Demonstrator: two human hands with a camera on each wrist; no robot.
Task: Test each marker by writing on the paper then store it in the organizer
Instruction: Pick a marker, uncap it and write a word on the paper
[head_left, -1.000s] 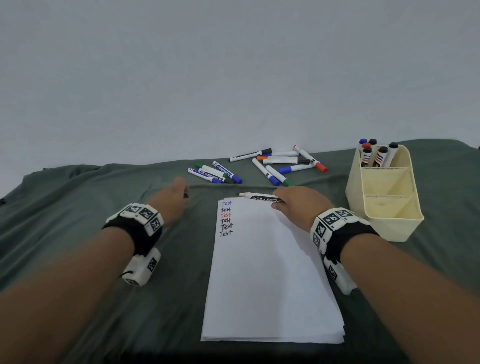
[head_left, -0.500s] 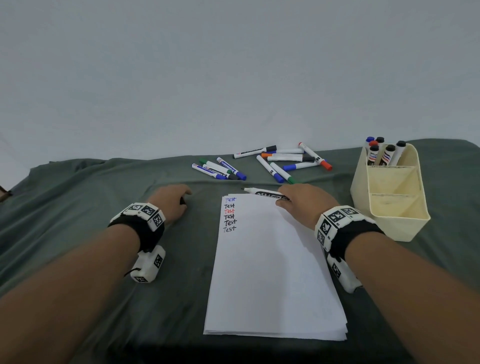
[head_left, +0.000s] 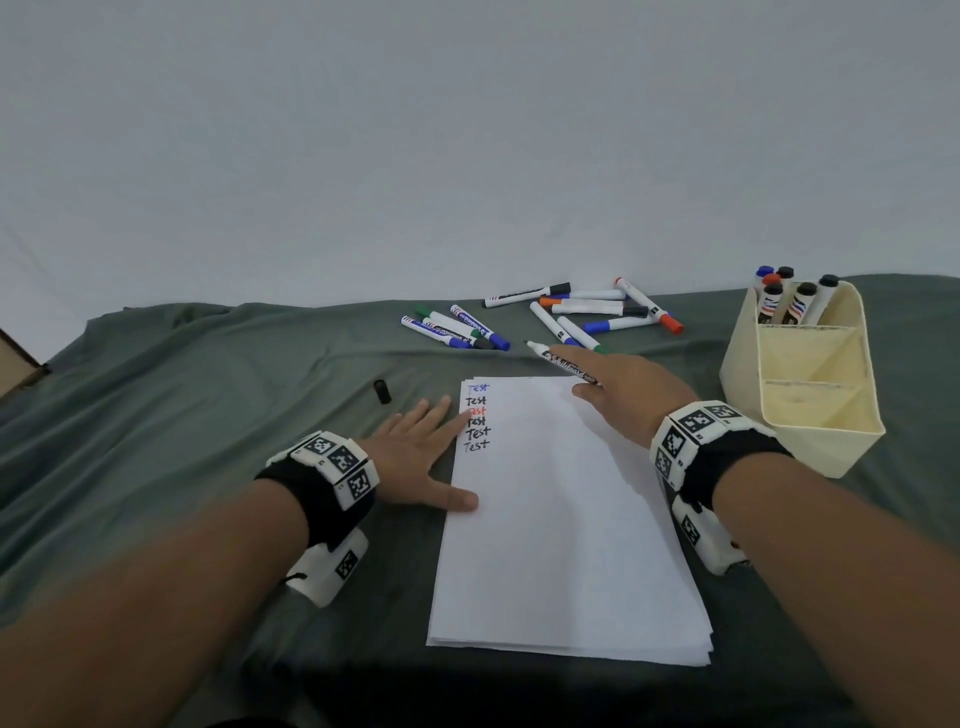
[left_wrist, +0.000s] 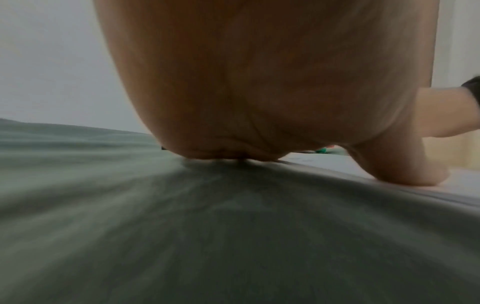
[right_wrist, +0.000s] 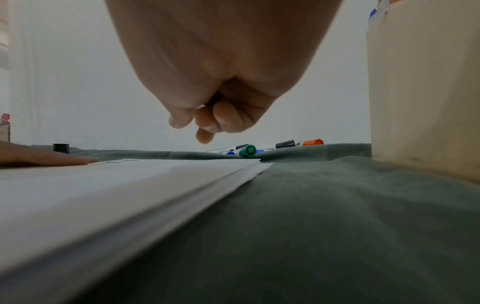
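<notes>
R hand (head_left: 623, 395) grips the uncapped marker (head_left: 563, 361) just past the paper (head_left: 561, 519) top edge, fingers curled round the barrel. Long axis runs up-left, tip pointing away from the paper, toward the loose markers (head_left: 571, 317). L hand (head_left: 415, 457) lies flat, fingers spread, holding nothing; thumb and a fingertip press the paper's left edge. Cap (head_left: 382, 391) sits left of the paper's top corner, nearest L hand. Organizer (head_left: 810, 405) stands right of the paper. Next, prob: swing tip back under the last "Test".
</notes>
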